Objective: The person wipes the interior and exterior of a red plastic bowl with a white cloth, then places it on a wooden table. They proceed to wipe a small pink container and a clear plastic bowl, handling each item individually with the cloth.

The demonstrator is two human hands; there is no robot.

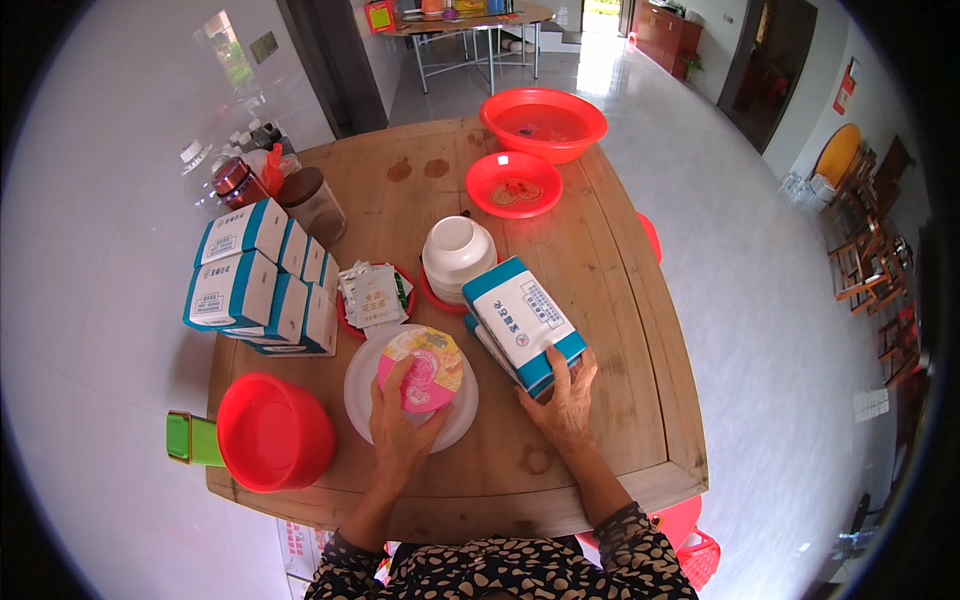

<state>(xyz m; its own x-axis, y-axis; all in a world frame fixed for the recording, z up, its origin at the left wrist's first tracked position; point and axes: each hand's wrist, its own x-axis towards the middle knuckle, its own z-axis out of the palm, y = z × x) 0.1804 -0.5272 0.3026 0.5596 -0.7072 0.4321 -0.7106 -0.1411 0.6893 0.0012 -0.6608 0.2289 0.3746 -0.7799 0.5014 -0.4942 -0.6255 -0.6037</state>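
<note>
Hovering or resting over a white plate, which of the two cannot be told, a pink-and-yellow package is held in the head view by the left hand. Its sides are pinched between fingers and thumb, seemingly so that the printed top is left uncovered. By the right hand, spread around its near end, a blue-and-white pack is gripped; a second pack is seen partly beneath it, and the grip is probably meant to steady the upper one. Similar boxes are stacked at the left, their flat faces apparently allowing a compact pile. Flat, crinkled sachets are gathered in a red dish, likely so that they are kept from sliding. Smooth, rounded white bowls are nested upside down. Glossy red plastic is shown by the deep tub, while grain, seams and ring stains are carried by the wooden tabletop.
</note>
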